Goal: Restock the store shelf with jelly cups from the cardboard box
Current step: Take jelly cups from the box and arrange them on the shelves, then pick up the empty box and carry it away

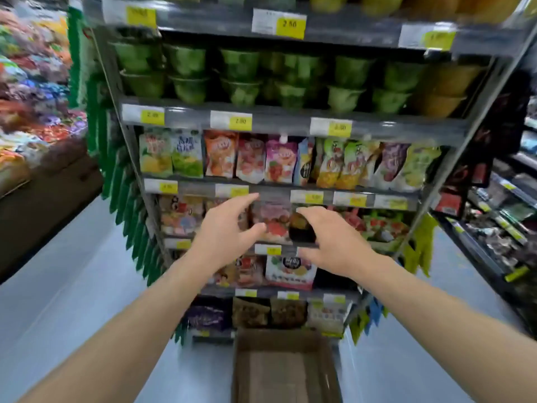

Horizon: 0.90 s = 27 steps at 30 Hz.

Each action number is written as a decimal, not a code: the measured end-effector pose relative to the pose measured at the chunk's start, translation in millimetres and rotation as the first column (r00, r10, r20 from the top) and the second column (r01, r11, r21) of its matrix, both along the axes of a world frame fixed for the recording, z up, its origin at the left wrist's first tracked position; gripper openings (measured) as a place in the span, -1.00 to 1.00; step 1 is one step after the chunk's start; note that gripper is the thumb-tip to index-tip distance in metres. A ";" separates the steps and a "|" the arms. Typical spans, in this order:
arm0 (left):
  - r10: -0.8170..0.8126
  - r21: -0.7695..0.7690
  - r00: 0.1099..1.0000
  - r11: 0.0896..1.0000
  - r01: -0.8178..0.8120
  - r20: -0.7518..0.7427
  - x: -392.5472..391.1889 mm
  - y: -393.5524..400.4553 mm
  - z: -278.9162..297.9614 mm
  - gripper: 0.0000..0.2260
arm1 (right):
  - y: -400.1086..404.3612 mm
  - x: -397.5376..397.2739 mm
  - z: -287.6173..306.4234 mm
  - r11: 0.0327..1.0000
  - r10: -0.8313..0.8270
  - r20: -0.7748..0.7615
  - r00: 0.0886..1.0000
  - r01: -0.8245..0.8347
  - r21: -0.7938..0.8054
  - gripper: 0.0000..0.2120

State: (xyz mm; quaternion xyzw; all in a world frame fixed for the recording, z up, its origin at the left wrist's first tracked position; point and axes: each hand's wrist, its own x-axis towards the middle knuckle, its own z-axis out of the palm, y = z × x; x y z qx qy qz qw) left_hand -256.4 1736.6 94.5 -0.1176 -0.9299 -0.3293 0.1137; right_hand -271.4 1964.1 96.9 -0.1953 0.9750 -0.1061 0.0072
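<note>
Green jelly cups [241,74] stand stacked two high along an upper shelf [276,121], with amber-coloured cups [447,88] at its right end. A cardboard box [239,370] sits open on the floor at the foot of the shelving, and only its bare brown bottom shows inside. My left hand [229,231] and my right hand [334,242] are held out side by side in front of the lower snack shelves, well below the cups. Fingers and thumbs are spread and hold nothing. The picture is blurred by motion.
Colourful snack pouches [279,161] fill the shelves below the cups, behind yellow price tags. Green gloves [421,248] hang at the rack's right post. A candy display [32,91] stands at the left, and a dark shelf unit [499,216] at the right. Blue floor lies on both sides.
</note>
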 end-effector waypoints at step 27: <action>0.126 -0.076 0.569 0.991 -0.111 0.813 57.0 63.4 -478.1 -0.40 | 86.6 85.7 -475.0 0.900 -0.386 0.686 0.616 0.416 0.133 -0.35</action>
